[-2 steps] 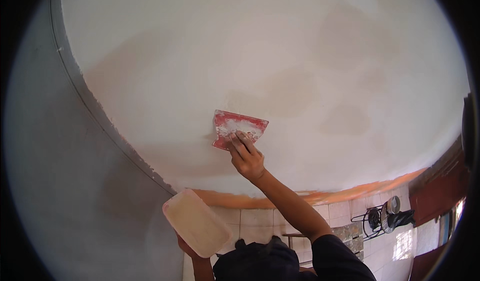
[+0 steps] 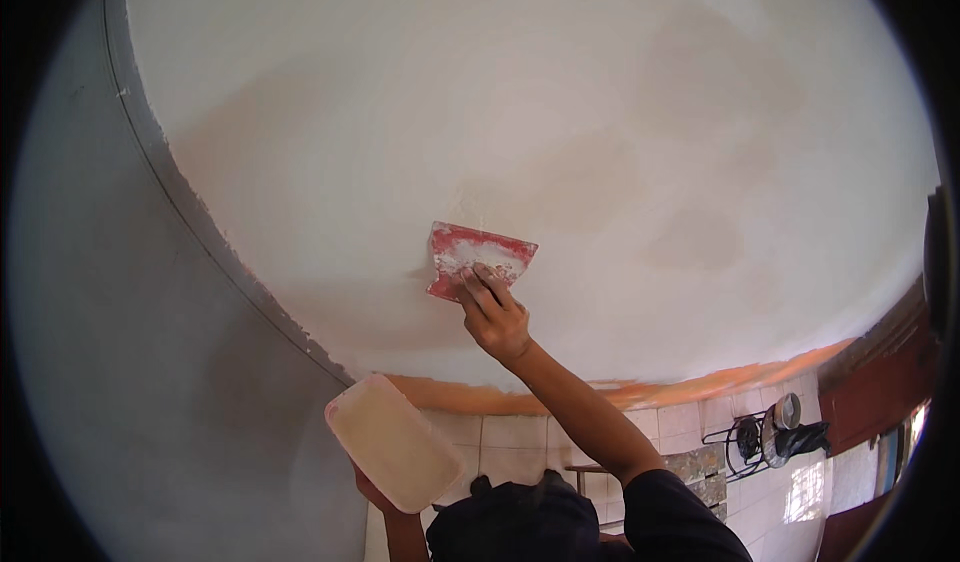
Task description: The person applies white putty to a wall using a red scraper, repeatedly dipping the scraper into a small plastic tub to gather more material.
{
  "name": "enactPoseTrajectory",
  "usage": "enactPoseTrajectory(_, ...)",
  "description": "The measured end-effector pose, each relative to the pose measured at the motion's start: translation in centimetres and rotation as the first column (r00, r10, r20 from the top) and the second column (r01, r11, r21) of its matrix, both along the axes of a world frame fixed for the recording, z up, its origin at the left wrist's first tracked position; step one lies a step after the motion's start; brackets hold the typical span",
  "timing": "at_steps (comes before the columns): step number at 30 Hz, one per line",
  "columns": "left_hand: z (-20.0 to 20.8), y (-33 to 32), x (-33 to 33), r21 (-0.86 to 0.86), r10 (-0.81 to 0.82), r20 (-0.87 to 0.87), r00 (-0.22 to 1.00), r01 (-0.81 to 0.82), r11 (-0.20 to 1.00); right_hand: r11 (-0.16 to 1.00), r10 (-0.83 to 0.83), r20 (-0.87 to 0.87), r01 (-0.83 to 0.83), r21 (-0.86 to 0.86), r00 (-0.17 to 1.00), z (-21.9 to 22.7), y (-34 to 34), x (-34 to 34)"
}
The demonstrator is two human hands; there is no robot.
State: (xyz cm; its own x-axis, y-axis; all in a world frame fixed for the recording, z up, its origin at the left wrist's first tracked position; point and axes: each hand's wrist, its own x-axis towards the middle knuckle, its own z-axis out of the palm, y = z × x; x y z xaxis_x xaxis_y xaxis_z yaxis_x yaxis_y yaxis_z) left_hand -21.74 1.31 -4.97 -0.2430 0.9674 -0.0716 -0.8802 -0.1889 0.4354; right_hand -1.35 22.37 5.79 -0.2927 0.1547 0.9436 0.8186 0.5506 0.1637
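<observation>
My right hand (image 2: 497, 314) grips a red, putty-smeared plastic spreader (image 2: 482, 252), fingertips pressed on its face. The spreader lies against the white wall (image 2: 400, 142), its long straight edge uppermost. Several beige-grey damp-looking patches mark the wall above it and to its right. Low on the left, my left hand (image 2: 371, 487) holds up a pale rectangular tub (image 2: 395, 442) from its underside. Most of that hand's fingers are hidden behind the tub. A smooth cream-coloured surface fills the tub's open top.
A grey wall (image 2: 200, 352) meets the white one at the left corner. Along the white wall's foot runs an orange band (image 2: 640, 394) above the tiled floor (image 2: 510, 434). A black metal stand (image 2: 742, 440) with a round container (image 2: 787, 410) and a worn wooden bench (image 2: 700, 467) stand at right.
</observation>
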Motion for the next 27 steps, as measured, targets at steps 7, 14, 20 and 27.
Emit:
enactPoseTrajectory(7,-0.4,0.0,-0.3,-0.01,0.016,0.08,0.997,-0.015,1.0,0.966,0.169,0.02,-0.161,-0.201,0.985,-4.3,-4.8,0.1)
enactPoseTrajectory(14,-1.3,-1.1,-1.7,0.033,-0.007,0.07,0.998,0.004,0.999,0.971,0.064,-0.091,-0.041,0.236,0.994,11.0,-6.7,2.0)
enactPoseTrajectory(20,-2.7,-0.9,-1.9,-0.012,-0.016,0.092,0.996,0.017,1.0,0.994,0.023,0.018,-0.025,0.11,1.0,9.3,-3.6,2.1)
enactPoseTrajectory(27,-1.7,-0.5,-1.7,-0.02,-0.031,0.16,0.987,0.035,0.999,0.993,0.093,0.122,-0.083,-0.084,0.988,1.0,-4.4,1.7)
